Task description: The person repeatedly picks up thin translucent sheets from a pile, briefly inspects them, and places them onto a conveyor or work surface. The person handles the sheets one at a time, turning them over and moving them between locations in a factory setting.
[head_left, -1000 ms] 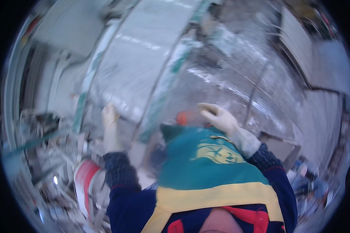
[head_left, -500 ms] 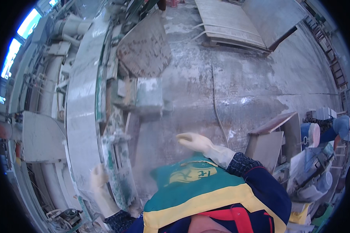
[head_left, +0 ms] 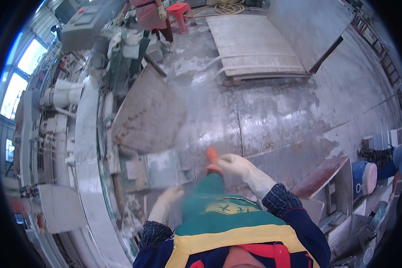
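My right hand (head_left: pixel 231 164), in a cream rubber glove, hangs in front of the green apron (head_left: pixel 210 203). Its fingers are loosely curved, with nothing visible in them. Just beyond these fingertips shows an orange boot (head_left: pixel 211 154), partly covered by the apron's lower end; I cannot tell whether the glove touches it. My left hand (head_left: pixel 169 197), gloved alike, is at the apron's left side, close to the long machine bed. Motion blurs its fingers, so its grip and anything in it cannot be made out.
A long pale machine bed (head_left: pixel 90 156) runs along the left. A stained board (head_left: pixel 145 114) leans ahead of me. Beyond lies a wooden platform (head_left: pixel 254 42) with an upright panel. A person (head_left: pixel 149 15) stands near a red stool (head_left: pixel 179 15). A blue drum (head_left: pixel 359 178) is at right.
My left hand has moved away from the machine bed toward the apron. The view has shifted, bringing the person and stool into sight, and the orange boot now shows below the apron.
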`<action>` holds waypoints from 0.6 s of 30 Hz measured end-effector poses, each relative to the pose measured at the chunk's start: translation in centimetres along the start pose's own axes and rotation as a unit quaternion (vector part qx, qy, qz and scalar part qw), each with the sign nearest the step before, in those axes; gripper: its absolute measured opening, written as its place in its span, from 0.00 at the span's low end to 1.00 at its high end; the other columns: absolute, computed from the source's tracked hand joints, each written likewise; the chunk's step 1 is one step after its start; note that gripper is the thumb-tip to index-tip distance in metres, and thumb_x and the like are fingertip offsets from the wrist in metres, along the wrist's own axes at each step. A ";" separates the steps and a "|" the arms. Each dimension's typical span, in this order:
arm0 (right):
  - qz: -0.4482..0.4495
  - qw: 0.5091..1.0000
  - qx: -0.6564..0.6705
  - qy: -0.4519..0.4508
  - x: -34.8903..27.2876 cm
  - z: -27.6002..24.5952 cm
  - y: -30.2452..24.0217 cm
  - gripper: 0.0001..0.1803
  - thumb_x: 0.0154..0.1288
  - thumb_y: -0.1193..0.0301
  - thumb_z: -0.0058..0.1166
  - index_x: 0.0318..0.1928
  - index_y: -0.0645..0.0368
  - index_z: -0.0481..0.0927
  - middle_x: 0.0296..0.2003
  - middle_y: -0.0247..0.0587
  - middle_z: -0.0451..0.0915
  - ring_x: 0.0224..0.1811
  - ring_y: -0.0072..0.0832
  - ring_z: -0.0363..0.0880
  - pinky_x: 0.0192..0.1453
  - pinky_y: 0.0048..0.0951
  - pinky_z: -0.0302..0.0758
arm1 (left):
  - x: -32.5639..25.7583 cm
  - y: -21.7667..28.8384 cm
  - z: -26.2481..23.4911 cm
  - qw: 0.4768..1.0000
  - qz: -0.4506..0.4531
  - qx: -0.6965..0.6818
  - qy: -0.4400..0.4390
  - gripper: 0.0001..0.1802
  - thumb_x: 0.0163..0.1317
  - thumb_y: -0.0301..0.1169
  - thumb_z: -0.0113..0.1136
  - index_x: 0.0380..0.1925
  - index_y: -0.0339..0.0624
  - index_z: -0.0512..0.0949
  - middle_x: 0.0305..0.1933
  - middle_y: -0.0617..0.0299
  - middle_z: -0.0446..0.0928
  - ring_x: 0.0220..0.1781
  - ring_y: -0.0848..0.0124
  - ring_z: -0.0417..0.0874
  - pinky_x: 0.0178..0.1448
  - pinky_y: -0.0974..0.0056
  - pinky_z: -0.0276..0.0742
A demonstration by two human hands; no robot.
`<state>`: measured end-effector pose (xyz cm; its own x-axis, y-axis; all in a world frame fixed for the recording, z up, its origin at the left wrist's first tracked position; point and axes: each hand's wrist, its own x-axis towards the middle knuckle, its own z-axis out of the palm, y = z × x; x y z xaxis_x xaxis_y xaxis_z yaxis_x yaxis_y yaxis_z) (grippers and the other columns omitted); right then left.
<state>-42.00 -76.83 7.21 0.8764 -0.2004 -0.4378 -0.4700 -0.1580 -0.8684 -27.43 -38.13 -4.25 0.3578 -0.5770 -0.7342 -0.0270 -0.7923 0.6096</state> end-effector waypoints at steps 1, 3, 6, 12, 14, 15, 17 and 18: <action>0.027 0.998 -0.048 0.022 2.3 -2.0 1.4 0.27 0.73 0.53 0.54 0.60 0.62 0.83 0.55 0.50 0.86 0.59 0.38 0.83 0.65 0.34 0.75 | 2.9 1.3 -1.3 0.999 -0.004 0.048 0.020 0.29 0.66 0.47 0.58 0.61 0.39 0.80 0.62 0.43 0.80 0.66 0.51 0.80 0.70 0.54 0.74; 0.068 0.995 -0.041 0.064 5.5 -7.4 4.5 0.28 0.71 0.51 0.54 0.59 0.61 0.83 0.48 0.53 0.88 0.52 0.38 0.86 0.59 0.35 0.77 | 9.0 5.0 -5.0 0.995 0.030 0.088 0.027 0.30 0.66 0.49 0.56 0.61 0.39 0.80 0.62 0.42 0.80 0.67 0.49 0.79 0.71 0.52 0.72; 0.200 0.957 -0.138 0.156 6.1 -16.3 9.9 0.26 0.66 0.51 0.53 0.47 0.61 0.87 0.41 0.55 0.88 0.47 0.44 0.87 0.53 0.40 0.78 | 17.5 11.7 -10.3 0.992 0.059 0.099 0.051 0.31 0.67 0.49 0.56 0.60 0.35 0.79 0.60 0.42 0.81 0.64 0.50 0.80 0.68 0.51 0.73; 0.366 0.869 -0.015 0.333 5.2 -23.7 17.2 0.17 0.62 0.63 0.55 0.40 0.65 0.87 0.26 0.50 0.86 0.29 0.38 0.86 0.34 0.39 0.79 | 31.6 23.5 -20.9 0.979 0.187 0.001 0.084 0.27 0.70 0.43 0.58 0.57 0.30 0.79 0.52 0.47 0.85 0.53 0.61 0.86 0.57 0.58 0.80; 0.349 0.892 0.029 0.287 7.3 -24.5 18.4 0.14 0.64 0.67 0.56 0.38 0.66 0.86 0.26 0.47 0.86 0.28 0.37 0.86 0.33 0.37 0.79 | 37.0 26.7 -24.0 0.981 0.182 -0.023 0.059 0.24 0.70 0.41 0.60 0.56 0.32 0.80 0.49 0.51 0.86 0.49 0.64 0.86 0.54 0.59 0.81; 0.345 0.902 0.045 0.256 8.3 -25.6 18.8 0.13 0.64 0.68 0.56 0.37 0.67 0.86 0.26 0.46 0.85 0.28 0.36 0.86 0.32 0.37 0.79 | 39.5 28.3 -25.6 0.983 0.174 -0.039 0.048 0.25 0.69 0.42 0.61 0.57 0.33 0.80 0.50 0.50 0.86 0.50 0.62 0.86 0.55 0.58 0.81; 0.107 0.974 -0.162 0.114 14.4 -27.9 19.6 0.12 0.67 0.67 0.55 0.39 0.64 0.84 0.33 0.51 0.86 0.33 0.45 0.86 0.36 0.43 0.81 | 43.7 31.6 -28.2 0.987 0.101 -0.114 0.049 0.24 0.69 0.42 0.61 0.57 0.35 0.80 0.48 0.51 0.86 0.48 0.63 0.86 0.54 0.58 0.81; -0.008 0.917 -0.398 0.014 17.7 -30.0 19.6 0.11 0.68 0.65 0.54 0.40 0.60 0.83 0.36 0.59 0.86 0.36 0.53 0.87 0.39 0.49 0.81 | 45.5 33.3 -29.5 0.982 0.035 -0.177 0.054 0.23 0.70 0.41 0.60 0.57 0.37 0.80 0.45 0.54 0.85 0.44 0.65 0.85 0.50 0.58 0.81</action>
<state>-38.87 -112.45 -10.62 0.8859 -0.2156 -0.4108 -0.3950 -0.8149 -0.4241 15.46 -84.94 -8.60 0.4634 -0.5879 -0.6630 0.2648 -0.6222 0.7367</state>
